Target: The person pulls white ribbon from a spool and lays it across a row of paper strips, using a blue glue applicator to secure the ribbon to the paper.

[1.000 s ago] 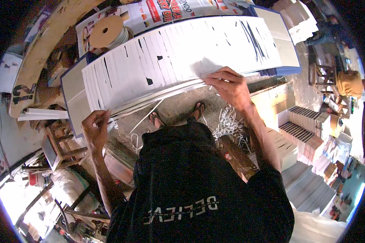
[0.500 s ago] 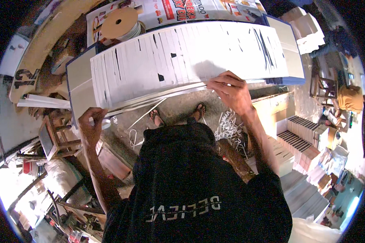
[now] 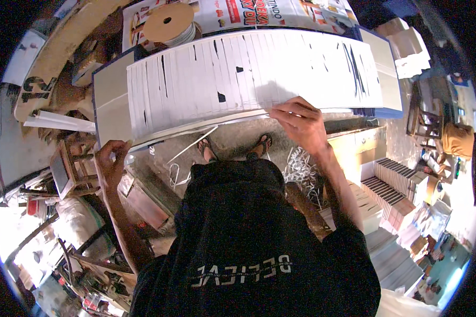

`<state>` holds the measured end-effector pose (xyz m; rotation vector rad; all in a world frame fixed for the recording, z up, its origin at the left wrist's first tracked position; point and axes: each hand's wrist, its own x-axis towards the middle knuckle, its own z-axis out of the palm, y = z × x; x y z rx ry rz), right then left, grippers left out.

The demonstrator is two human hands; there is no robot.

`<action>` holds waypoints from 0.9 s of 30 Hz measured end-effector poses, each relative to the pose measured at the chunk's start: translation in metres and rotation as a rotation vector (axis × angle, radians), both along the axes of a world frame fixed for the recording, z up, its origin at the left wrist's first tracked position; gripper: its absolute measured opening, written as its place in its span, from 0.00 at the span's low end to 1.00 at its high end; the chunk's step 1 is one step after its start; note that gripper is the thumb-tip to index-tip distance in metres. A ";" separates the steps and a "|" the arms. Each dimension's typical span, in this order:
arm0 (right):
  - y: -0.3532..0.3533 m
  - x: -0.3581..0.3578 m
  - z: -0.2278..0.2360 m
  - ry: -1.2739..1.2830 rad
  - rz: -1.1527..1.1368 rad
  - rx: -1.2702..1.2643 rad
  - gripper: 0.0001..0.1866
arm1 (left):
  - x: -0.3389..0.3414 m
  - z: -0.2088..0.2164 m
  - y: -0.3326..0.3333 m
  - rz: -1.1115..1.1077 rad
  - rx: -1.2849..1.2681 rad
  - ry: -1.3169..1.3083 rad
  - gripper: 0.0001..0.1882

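Observation:
A wide row of white strips (image 3: 195, 79) with dark gaps lies across a grey board with blue edges (image 3: 111, 100). Along its near edge runs a narrow white strip (image 3: 206, 126), stretched between my two hands. At the left end, my left hand (image 3: 111, 161) pinches the strip near the board's front corner. My right hand (image 3: 301, 124) has its fingers closed on the strip right of the middle, its fingertips at the board's near edge. What lies under those fingertips is hidden.
Behind the board a spool (image 3: 166, 26) of pale cord stands on a printed sheet (image 3: 222, 13). Curled white offcuts (image 3: 300, 171) lie on the floor between my feet and a wooden box (image 3: 357, 150). A wooden stool (image 3: 71, 169) stands at left, stacked bundles (image 3: 391, 190) at right.
My left hand has shifted slightly left and the strip now lies closer along the board's near edge. A loop of strip beside the left hand no longer shows. My right hand has barely moved.

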<state>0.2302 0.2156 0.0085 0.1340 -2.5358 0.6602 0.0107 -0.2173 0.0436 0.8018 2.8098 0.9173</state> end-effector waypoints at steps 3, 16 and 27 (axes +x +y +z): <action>-0.003 -0.001 0.000 0.010 -0.012 -0.017 0.14 | -0.002 -0.003 -0.004 0.051 0.044 0.033 0.10; -0.033 -0.025 -0.006 0.042 0.073 -0.083 0.13 | -0.019 -0.010 -0.047 0.150 0.037 -0.019 0.14; -0.055 -0.040 -0.005 0.043 0.097 -0.059 0.13 | -0.019 -0.006 -0.051 0.234 0.083 0.160 0.14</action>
